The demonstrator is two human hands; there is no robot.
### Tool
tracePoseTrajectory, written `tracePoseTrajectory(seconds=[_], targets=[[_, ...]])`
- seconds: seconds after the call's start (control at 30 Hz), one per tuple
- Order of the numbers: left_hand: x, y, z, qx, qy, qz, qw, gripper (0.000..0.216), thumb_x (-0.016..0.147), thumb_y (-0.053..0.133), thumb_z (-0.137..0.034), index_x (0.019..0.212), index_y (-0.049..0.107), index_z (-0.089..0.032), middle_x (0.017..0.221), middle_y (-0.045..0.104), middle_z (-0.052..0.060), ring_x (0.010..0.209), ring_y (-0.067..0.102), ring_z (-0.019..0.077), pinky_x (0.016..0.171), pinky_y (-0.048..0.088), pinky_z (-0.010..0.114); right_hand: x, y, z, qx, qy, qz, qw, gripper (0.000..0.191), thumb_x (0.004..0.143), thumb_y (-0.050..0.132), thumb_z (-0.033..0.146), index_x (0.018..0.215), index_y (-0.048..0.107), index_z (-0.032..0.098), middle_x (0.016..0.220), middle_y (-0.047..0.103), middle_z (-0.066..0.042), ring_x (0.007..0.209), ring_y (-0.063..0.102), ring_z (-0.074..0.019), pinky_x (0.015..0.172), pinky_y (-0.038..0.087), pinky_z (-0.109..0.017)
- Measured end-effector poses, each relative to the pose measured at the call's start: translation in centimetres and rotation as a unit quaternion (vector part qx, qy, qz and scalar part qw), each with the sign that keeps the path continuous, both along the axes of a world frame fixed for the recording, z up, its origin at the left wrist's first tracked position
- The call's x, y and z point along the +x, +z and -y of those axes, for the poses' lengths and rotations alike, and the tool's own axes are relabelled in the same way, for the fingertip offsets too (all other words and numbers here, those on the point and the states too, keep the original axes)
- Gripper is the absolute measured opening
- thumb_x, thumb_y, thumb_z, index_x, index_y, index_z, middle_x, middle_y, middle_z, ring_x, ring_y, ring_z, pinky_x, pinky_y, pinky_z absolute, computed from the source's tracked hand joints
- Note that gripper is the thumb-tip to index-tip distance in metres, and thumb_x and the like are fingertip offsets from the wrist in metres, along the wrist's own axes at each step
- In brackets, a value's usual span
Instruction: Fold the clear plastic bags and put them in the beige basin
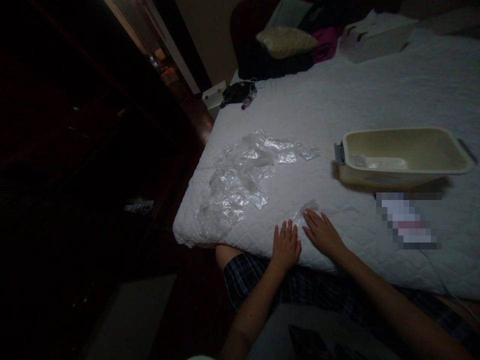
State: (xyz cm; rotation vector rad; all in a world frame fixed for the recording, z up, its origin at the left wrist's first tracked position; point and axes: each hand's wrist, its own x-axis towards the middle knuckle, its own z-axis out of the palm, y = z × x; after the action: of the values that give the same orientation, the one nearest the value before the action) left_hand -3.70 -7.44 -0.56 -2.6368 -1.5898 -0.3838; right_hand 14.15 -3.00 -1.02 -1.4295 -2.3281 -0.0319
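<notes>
My left hand [285, 245] lies flat on the white quilted bed [375, 100] near its front edge, fingers stretched out and holding nothing. My right hand [323, 231] rests flat beside it, fingertips pressing on a small clear plastic bag [304, 212]. A loose heap of several clear plastic bags [240, 180] spreads over the bed to the left of both hands. A cream plastic tub [401, 155] with grey handles stands to the right, a little beyond my right hand, with something pale inside.
A white box [375, 35], a beige cushion [287, 41] and pink and dark cloth lie at the bed's far end. A black item and small bottle [240, 94] sit by the far left corner. Dark floor and furniture are on the left. A blurred-out flat item [407, 220] lies right.
</notes>
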Motion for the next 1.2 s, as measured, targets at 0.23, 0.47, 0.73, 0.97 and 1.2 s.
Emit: tracePoseTrajectory(seconds=[0.23, 0.47, 0.73, 0.97, 1.2], targets=[[-0.7, -0.2, 1.0, -0.005, -0.015, 0.002, 1.000, 0.050, 0.092, 0.039, -0.031, 0.137, 0.036, -0.011, 0.144, 0.039, 0.014, 0.136, 0.032, 0.0250, 0.108, 0.035, 0.049, 0.8, -0.7, -0.4, -0.020, 0.029, 0.000, 0.999, 0.057, 0.092, 0.035, 0.033, 0.146, 0.025, 0.019, 0.142, 0.043, -0.015, 0.130, 0.040, -0.0256, 0.106, 0.029, -0.051], [-0.5, -0.1, 1.9, -0.006, -0.046, 0.012, 0.999, 0.053, 0.087, 0.045, -0.030, 0.135, 0.040, -0.010, 0.142, 0.042, 0.016, 0.130, 0.041, 0.0315, 0.101, 0.041, 0.050, 2.3, 0.2, -2.0, -0.033, 0.099, -0.007, 0.995, 0.055, 0.090, 0.042, 0.036, 0.141, 0.036, 0.017, 0.139, 0.047, -0.015, 0.129, 0.041, -0.0253, 0.107, 0.027, -0.051], [-2.8, 0.8, -1.2, 0.017, -0.170, 0.022, 0.985, 0.029, 0.094, 0.039, -0.021, 0.117, 0.056, -0.016, 0.123, 0.061, 0.011, 0.114, 0.057, 0.0215, 0.092, 0.050, 0.038, 4.7, 0.5, -3.3, -0.052, 0.190, -0.002, 0.981, 0.051, 0.089, 0.046, 0.034, 0.137, 0.042, 0.016, 0.140, 0.046, -0.014, 0.131, 0.039, -0.0239, 0.108, 0.029, -0.049], [-1.6, 1.5, -7.8, 0.001, -0.256, -0.007, 0.967, 0.029, 0.094, 0.038, -0.017, 0.118, 0.054, -0.012, 0.128, 0.056, 0.013, 0.124, 0.049, 0.0213, 0.100, 0.045, 0.038, 5.2, 0.7, -3.5, -0.061, 0.238, -0.030, 0.969, 0.050, 0.090, 0.045, 0.024, 0.139, 0.040, 0.019, 0.139, 0.047, -0.012, 0.131, 0.039, -0.0231, 0.107, 0.031, -0.050], [-0.8, 0.5, -8.3, -0.010, -0.250, 0.027, 0.968, 0.022, 0.094, 0.042, -0.019, 0.105, 0.060, -0.013, 0.115, 0.064, 0.011, 0.116, 0.056, 0.0192, 0.094, 0.050, 0.037, 4.9, 0.0, -3.1, -0.036, 0.213, -0.035, 0.976, 0.052, 0.089, 0.047, 0.022, 0.140, 0.037, 0.017, 0.137, 0.049, -0.014, 0.129, 0.042, -0.0234, 0.106, 0.034, -0.050]])
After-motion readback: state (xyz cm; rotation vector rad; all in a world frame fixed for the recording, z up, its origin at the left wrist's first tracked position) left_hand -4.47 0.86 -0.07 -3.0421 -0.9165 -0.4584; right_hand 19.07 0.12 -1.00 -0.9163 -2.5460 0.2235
